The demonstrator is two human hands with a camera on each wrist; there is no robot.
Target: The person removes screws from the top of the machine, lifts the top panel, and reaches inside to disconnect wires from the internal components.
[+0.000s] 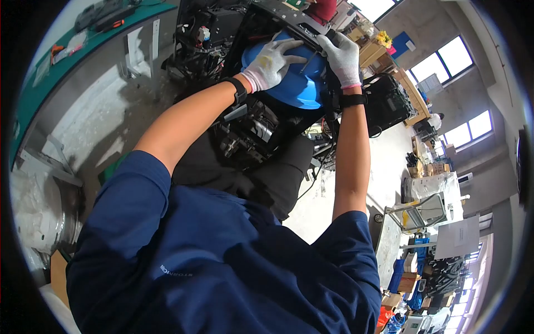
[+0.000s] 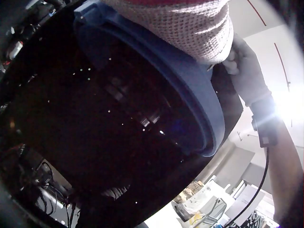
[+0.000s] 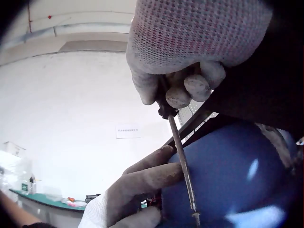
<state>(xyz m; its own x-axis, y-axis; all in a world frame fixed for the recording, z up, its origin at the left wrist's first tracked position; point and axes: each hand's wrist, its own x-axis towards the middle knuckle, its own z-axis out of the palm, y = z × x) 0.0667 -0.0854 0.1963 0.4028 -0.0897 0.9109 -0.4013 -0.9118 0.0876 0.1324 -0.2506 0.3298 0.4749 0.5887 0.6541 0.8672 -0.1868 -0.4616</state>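
My gloved right hand (image 1: 342,58) grips the dark handle of a screwdriver (image 3: 179,147), fingers curled round it in the right wrist view. The long metal shaft points down over a blue round shell (image 1: 303,92), its tip end close over the blue surface. Fingers spread and mostly straight, my gloved left hand (image 1: 272,64) rests on the shell; in the right wrist view its fingertips lie beside the shaft. Seen from the left wrist, the shell's curved rim (image 2: 216,128) frames a dark interior. The shell sits within a black machine frame (image 1: 286,19).
A green-topped workbench (image 1: 72,39) with tools stands on the left. Exposed wiring and metal parts (image 1: 261,131) lie below the shell, near my legs. A black boxy unit (image 1: 386,100) is right of my right wrist. A cart (image 1: 417,214) stands farther right.
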